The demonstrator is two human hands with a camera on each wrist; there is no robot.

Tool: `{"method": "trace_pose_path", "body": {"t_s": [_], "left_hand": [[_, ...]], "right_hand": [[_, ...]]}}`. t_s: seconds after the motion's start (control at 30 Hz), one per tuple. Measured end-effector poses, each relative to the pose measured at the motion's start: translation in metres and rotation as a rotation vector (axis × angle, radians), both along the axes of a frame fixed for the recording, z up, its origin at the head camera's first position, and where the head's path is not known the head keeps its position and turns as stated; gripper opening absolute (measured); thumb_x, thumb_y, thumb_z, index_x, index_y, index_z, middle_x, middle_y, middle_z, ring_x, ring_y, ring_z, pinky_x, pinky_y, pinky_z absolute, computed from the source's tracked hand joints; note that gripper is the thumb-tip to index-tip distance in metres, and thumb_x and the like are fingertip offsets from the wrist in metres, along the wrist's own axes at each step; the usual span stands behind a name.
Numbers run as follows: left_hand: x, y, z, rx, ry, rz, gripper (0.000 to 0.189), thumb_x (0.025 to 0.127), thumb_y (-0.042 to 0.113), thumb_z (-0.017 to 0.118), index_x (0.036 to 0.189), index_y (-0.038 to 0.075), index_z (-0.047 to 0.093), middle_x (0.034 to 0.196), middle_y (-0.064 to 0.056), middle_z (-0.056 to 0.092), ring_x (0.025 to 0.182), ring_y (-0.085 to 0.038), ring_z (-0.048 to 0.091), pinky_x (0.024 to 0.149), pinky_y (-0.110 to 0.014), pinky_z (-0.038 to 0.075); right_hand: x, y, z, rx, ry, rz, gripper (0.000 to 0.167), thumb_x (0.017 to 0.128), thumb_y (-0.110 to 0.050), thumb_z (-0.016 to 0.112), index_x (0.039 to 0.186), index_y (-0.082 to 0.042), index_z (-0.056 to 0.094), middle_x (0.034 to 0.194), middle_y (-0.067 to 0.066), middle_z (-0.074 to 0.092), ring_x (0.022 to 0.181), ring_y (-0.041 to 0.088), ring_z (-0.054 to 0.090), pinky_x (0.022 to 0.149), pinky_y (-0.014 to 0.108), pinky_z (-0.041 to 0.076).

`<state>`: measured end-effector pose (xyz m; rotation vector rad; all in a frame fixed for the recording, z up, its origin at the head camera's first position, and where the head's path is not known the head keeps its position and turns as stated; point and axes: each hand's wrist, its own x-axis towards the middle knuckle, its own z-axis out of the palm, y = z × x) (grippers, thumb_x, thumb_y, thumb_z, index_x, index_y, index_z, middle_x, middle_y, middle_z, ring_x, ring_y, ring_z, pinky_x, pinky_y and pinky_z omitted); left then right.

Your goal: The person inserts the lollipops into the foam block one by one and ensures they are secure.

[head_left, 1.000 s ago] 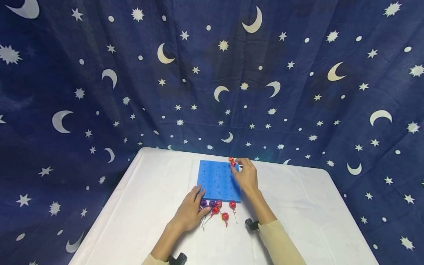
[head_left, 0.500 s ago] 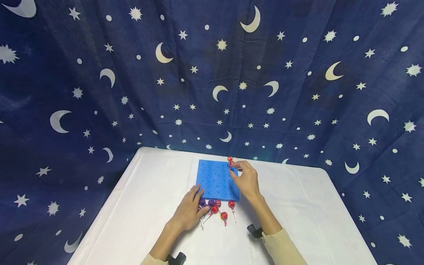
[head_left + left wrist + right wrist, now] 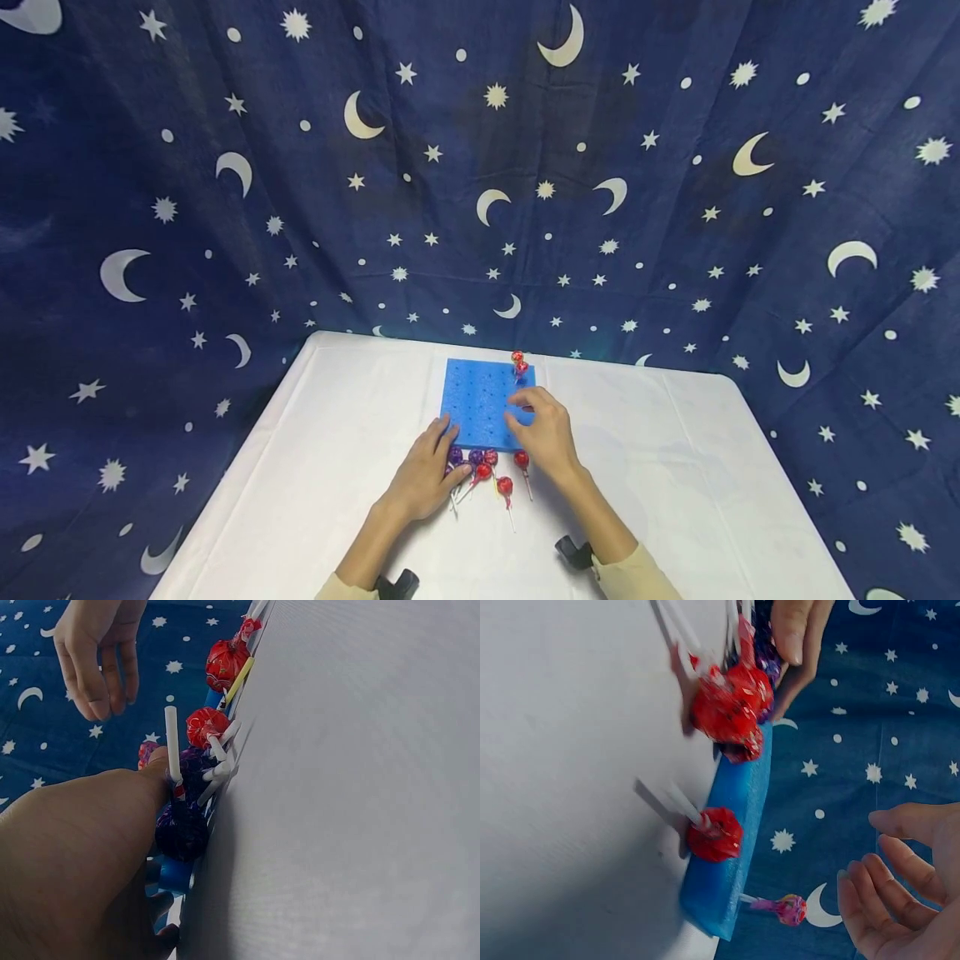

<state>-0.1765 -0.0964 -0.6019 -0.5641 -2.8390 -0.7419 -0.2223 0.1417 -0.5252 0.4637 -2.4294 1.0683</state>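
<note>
A blue foam board (image 3: 483,400) with rows of small holes lies on the table. At its far right corner two red-wrapped lollipops (image 3: 521,367) stand upright, sticks down. My left hand (image 3: 423,475) rests against the board's front left corner with fingers extended. Its thumb lies over purple lollipops (image 3: 182,832) by the near edge. My right hand (image 3: 547,429) hovers over the board's right side, thumb and fingers apart, holding nothing. The right wrist view shows that hand (image 3: 900,877) beyond a pink and yellow lollipop (image 3: 791,909) standing in the board.
Along the board's near edge lie several loose lollipops, among them a red one (image 3: 521,459) at the right and another red one (image 3: 505,485) closer to me. The white-covered table (image 3: 675,467) ends at a dark blue star-and-moon curtain (image 3: 420,208).
My right hand has let go of a red lollipop at the board's far right corner and come back toward me. The lollipop stays standing. My left hand keeps its place.
</note>
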Motion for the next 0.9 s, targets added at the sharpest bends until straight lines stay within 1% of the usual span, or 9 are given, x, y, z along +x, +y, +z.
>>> {"method": "trace_pose_path", "body": {"t_s": [0.13,0.23,0.43,0.6,0.77,0.9], "left_hand": [[0.0,0.0,0.0,-0.003,0.012,-0.006,0.075,0.105,0.054,0.054,0.159,0.005,0.04,0.17,-0.018,0.027,0.155,-0.04,0.028,0.125,-0.056,0.028],[0.0,-0.001,-0.003,-0.003,0.027,-0.005,0.075,0.105,0.055,0.053,0.16,0.005,0.04,0.17,-0.018,0.027,0.154,-0.04,0.029,0.125,-0.056,0.028],[-0.002,-0.002,-0.004,0.002,0.02,-0.011,0.075,0.105,0.054,0.054,0.16,0.004,0.04,0.17,-0.018,0.026,0.155,-0.04,0.028,0.125,-0.056,0.027],[-0.002,-0.002,-0.003,0.011,0.033,-0.021,0.074,0.105,0.052,0.055,0.158,0.003,0.041,0.169,-0.02,0.028,0.153,-0.042,0.03,0.124,-0.058,0.03],[-0.002,-0.003,-0.003,0.013,0.047,-0.028,0.073,0.105,0.051,0.056,0.157,0.002,0.043,0.168,-0.02,0.03,0.152,-0.043,0.032,0.122,-0.058,0.032],[-0.001,-0.002,-0.003,0.013,0.052,-0.03,0.072,0.105,0.05,0.056,0.157,0.001,0.043,0.168,-0.021,0.03,0.152,-0.043,0.032,0.122,-0.058,0.032]], "right_hand": [[0.01,-0.002,-0.006,0.039,-0.032,0.001,0.023,0.083,-0.008,0.088,0.102,-0.013,0.076,0.102,0.0,0.073,0.093,0.021,0.073,0.083,0.039,0.064],[0.018,-0.004,-0.01,0.065,-0.042,0.01,0.024,0.083,-0.009,0.089,0.103,-0.012,0.077,0.1,-0.001,0.073,0.091,0.017,0.072,0.08,0.035,0.063],[0.03,-0.008,-0.019,0.127,-0.097,0.023,0.025,0.081,-0.013,0.09,0.103,-0.013,0.078,0.097,-0.002,0.074,0.087,0.012,0.071,0.077,0.028,0.061],[0.035,-0.01,-0.024,0.188,-0.13,0.028,0.021,0.083,-0.017,0.089,0.1,-0.014,0.079,0.092,-0.001,0.074,0.082,0.014,0.07,0.071,0.027,0.059],[0.037,-0.012,-0.028,0.242,-0.158,0.027,0.017,0.084,-0.019,0.088,0.098,-0.013,0.08,0.091,0.001,0.075,0.081,0.015,0.07,0.071,0.031,0.06],[0.036,-0.014,-0.032,0.293,-0.157,0.015,0.015,0.086,-0.022,0.087,0.097,-0.014,0.08,0.09,0.001,0.076,0.083,0.017,0.072,0.074,0.035,0.061]]}}
